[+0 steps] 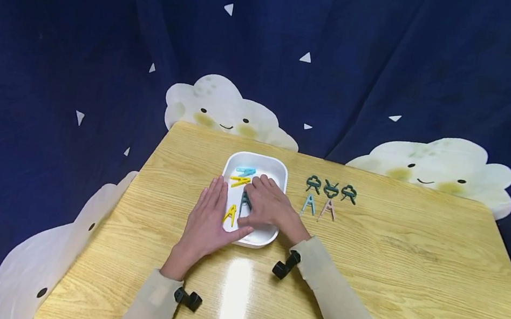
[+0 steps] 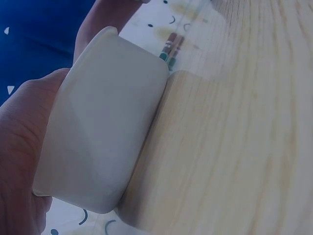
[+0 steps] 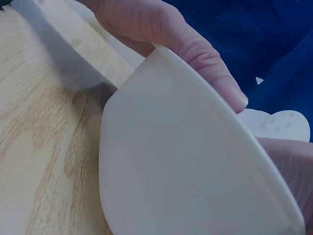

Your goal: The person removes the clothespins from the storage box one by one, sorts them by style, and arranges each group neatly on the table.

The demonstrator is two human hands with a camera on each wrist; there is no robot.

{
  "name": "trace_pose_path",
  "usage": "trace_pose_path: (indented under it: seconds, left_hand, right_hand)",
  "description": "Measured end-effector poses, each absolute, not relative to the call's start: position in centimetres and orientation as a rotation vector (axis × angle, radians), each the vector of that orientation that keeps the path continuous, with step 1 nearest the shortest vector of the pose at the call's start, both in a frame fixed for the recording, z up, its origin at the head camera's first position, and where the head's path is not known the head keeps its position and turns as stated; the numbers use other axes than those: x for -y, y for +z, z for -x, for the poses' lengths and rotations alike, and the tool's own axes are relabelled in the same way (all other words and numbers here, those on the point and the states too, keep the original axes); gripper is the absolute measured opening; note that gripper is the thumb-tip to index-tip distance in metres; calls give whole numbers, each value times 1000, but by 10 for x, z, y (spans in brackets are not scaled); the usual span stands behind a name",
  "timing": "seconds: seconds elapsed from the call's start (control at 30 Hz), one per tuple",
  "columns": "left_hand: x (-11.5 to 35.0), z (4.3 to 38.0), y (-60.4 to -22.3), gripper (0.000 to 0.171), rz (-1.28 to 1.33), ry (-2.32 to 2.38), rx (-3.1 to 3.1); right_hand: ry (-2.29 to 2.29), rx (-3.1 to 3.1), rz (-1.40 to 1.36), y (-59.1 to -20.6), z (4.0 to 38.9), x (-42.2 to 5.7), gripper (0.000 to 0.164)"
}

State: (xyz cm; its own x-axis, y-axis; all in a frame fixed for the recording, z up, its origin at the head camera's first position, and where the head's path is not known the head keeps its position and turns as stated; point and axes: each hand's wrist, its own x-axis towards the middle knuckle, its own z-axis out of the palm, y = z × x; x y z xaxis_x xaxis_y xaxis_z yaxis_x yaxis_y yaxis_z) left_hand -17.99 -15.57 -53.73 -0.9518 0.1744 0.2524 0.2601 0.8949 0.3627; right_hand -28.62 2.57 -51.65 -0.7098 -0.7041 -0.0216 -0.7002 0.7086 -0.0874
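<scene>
A white plastic tray (image 1: 248, 243) stands on the table with several clothespins inside. Along its left rim lies my left hand (image 1: 208, 221), fingers straight and thumb stretched over the near rim. In the left wrist view the left hand (image 2: 22, 147) is against the tray's outer wall (image 2: 102, 122). My right hand (image 1: 271, 205) reaches into the tray from the right, thumb and fingers on either side of a dark green clothespin (image 1: 245, 200), partly hidden; I cannot tell whether they pinch it. Near them are a yellow clothespin (image 1: 230, 215), another yellow clothespin (image 1: 240, 181) and light blue clothespins (image 1: 246, 171).
Right of the tray, on the wooden table (image 1: 389, 287), three dark green cloud-shaped clips (image 1: 331, 190) form a row. Below them lie a light blue clothespin (image 1: 309, 204) and a pink clothespin (image 1: 328, 209). A dark blue curtain (image 1: 271, 47) with clouds hangs behind the table.
</scene>
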Motion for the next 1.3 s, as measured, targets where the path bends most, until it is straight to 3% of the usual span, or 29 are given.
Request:
trace_pose_path:
  seconds: [0.63,1.3]
  left_hand:
    - [155,179,-538,126,308,-616,2831]
    - [155,181,-537,129,292,-635,2861]
  right_hand:
    - [-450,-2944,1127,-496,282,-48,90]
    - [-614,-3061,907,-475,288,-111,88]
